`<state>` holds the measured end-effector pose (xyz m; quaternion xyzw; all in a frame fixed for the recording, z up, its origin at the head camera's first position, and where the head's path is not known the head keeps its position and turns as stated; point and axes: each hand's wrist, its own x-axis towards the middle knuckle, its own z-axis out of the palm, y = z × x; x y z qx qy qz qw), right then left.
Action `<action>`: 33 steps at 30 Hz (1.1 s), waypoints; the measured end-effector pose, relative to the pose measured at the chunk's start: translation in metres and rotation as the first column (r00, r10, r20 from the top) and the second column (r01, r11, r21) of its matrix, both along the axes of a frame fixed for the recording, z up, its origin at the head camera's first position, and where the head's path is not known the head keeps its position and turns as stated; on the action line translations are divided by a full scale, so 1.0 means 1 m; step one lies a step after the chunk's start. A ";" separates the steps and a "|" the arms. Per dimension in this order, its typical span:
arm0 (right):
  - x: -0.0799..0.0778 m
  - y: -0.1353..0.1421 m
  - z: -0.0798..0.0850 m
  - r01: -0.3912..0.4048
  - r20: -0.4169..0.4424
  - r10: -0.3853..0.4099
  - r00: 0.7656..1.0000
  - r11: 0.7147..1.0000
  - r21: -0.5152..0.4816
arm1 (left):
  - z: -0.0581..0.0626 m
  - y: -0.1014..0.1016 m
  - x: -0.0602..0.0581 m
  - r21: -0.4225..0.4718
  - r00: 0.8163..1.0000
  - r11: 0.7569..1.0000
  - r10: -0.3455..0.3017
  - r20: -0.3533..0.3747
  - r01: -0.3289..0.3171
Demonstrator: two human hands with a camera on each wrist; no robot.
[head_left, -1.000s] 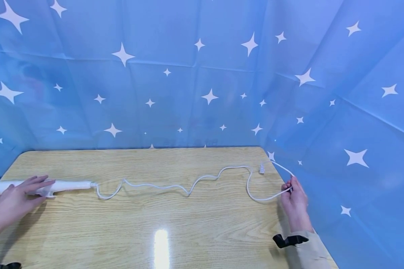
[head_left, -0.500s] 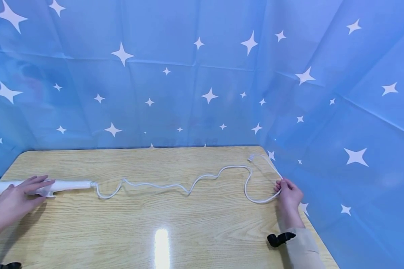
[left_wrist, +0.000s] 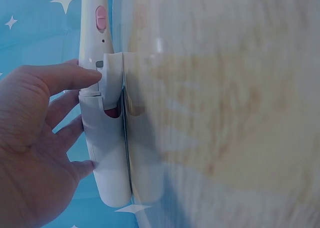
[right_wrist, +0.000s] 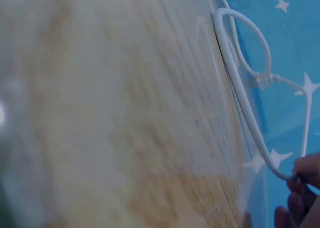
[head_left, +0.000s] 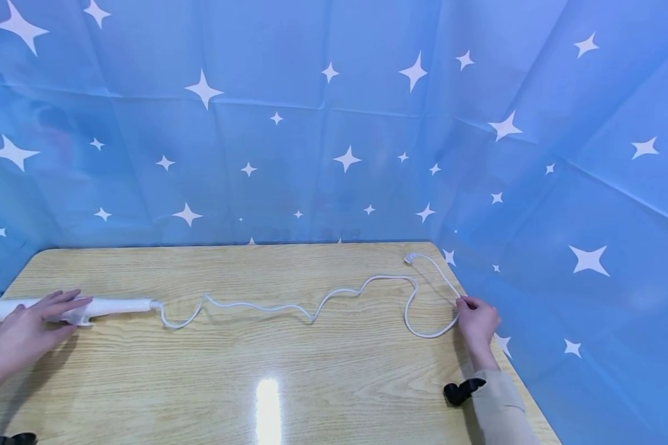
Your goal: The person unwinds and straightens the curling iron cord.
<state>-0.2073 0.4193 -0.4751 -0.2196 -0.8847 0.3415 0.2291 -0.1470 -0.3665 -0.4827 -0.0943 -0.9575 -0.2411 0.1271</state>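
Observation:
A white curling iron [head_left: 119,306] lies along the left end of the table, with a pink switch [left_wrist: 101,17] and a wide rounded cover over one end. My left hand [head_left: 30,330] is laid across it, thumb on the near side and fingers over the far side. A thin white cord [head_left: 289,307] winds from its handle across the table to the right. Near the right edge my right hand [head_left: 477,321] pinches this cord between thumb and fingers. Beyond that pinch the cord curves back to a white plug [head_left: 409,258] near the far right corner.
The wood-grain table [head_left: 200,383] has a rounded far edge and a bright light reflection in front. Blue cloth [head_left: 289,154] with white stars hangs behind it and along the right side.
My right hand has moved left over the table's edge with the cord, and the plug has swung left and away to the far corner. The left hand and curling iron stay in place.

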 end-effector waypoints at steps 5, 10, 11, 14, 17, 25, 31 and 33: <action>-0.001 0.006 -0.005 0.035 0.039 -0.035 0.999 0.999 0.013 | -0.002 -0.002 -0.002 0.002 1.000 1.000 -0.006 0.005 0.006; -0.002 0.012 -0.009 0.046 0.108 -0.046 0.993 0.999 -0.004 | -0.005 -0.004 -0.003 0.008 1.000 1.000 -0.017 0.004 0.017; -0.002 0.013 -0.009 0.048 0.115 -0.048 0.992 0.999 0.001 | -0.005 -0.004 -0.003 0.008 1.000 1.000 -0.018 0.006 0.018; -0.003 0.015 -0.011 0.055 0.119 -0.058 0.991 0.998 0.024 | -0.003 -0.003 -0.002 0.003 1.000 1.000 -0.016 0.008 0.016; -0.003 0.016 -0.013 0.057 0.109 -0.061 0.992 0.998 0.040 | 0.000 0.000 -0.001 -0.002 1.000 1.000 -0.017 0.011 0.017; -0.003 0.022 -0.020 0.008 0.045 -0.009 0.999 0.999 0.031 | -0.001 0.000 0.000 0.013 1.000 1.000 -0.022 0.013 0.022; -0.004 0.024 -0.023 -0.011 -0.003 0.011 1.000 0.999 0.047 | -0.009 -0.004 0.000 0.013 1.000 1.000 -0.014 0.008 0.014; -0.004 0.024 -0.025 -0.021 -0.011 0.022 1.000 0.999 0.044 | -0.010 -0.005 0.001 0.014 1.000 1.000 -0.010 0.006 0.010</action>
